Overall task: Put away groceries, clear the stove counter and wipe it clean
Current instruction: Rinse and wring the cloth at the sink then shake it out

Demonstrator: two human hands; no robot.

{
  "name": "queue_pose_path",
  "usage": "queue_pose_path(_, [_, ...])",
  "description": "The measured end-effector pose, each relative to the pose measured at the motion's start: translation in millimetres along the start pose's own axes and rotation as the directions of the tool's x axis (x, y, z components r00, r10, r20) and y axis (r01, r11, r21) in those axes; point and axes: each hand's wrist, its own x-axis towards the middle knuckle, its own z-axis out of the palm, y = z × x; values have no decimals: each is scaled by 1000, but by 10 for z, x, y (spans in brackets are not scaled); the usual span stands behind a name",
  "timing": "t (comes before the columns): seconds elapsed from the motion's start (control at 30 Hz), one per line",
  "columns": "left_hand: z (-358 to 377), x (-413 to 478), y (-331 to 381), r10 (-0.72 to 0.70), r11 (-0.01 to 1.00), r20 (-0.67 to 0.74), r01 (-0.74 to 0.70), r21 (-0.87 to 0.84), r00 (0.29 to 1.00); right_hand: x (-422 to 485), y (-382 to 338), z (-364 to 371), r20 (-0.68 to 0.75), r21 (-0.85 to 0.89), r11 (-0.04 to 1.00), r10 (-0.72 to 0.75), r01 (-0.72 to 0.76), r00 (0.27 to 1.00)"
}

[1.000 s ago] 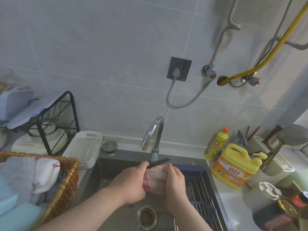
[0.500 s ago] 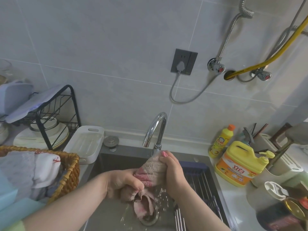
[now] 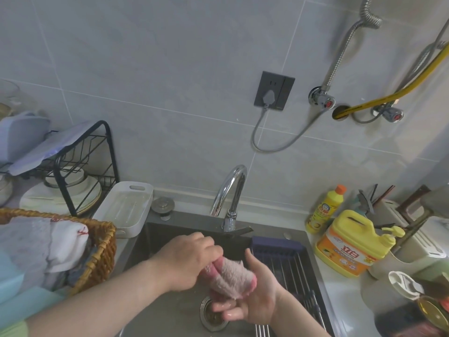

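- Left hand (image 3: 189, 261) is clamped round the upper end of the pink cloth (image 3: 230, 276). Right hand (image 3: 255, 297) cups the lower end, wet fingers curled under it.
- We place the cloth over the sink (image 3: 155, 237), just above the drain (image 3: 213, 321), held between both hands.
- Risk, we judge: the wet grip slips and the cloth drops onto the grimy drain.
- Risk: if under-wrung, it drips across the counter and streaks the stove top.
- Risk: a wide right elbow knocks the detergent jug (image 3: 349, 244) near the sink.
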Motion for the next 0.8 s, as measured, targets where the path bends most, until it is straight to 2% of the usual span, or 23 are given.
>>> queue_pose_path(0.07, [0,-15,76,134,962,35,-139,235,990,26,-12,91,-67,-13,999,29,-30,997])
queue_pose_path(0.1, [26,-27,110,169,937,40,-173,303,985,91,-33,93,-177,-24,999,31,-36,984])
queue_pose_path(0.17, [118,-53,137,152,931,36,-155,331,988,161,-51,150,-316,-54,998,-28,11,948])
queue_pose_path(0.23, [182,-55,125,-6,968,7,4,250,1000,189,-80,203,-381,-113,990,-122,85,917])
queue_pose_path(0.3, [117,-27,149,-269,963,76,266,42,960,138,-88,293,-479,-263,933,-349,247,806])
queue_pose_path(0.37, [68,16,187,-430,847,292,493,-198,855,111,-118,383,-519,-420,834,-544,358,659])
queue_pose_path(0.47, [12,93,150,-432,642,513,653,-403,742,117,-104,427,-446,-573,687,-719,446,534])
queue_pose_path(0.6, [-186,123,111,-230,396,684,708,-584,693,12,-86,498,-305,-608,578,-803,544,512])
queue_pose_path(0.7, [-195,73,73,-147,196,705,719,-667,694,-69,-118,571,-186,-608,499,-846,617,500])
queue_pose_path(0.8, [-140,6,64,-8,-13,693,693,-721,721,-123,-156,605,-114,-712,398,-878,579,464])
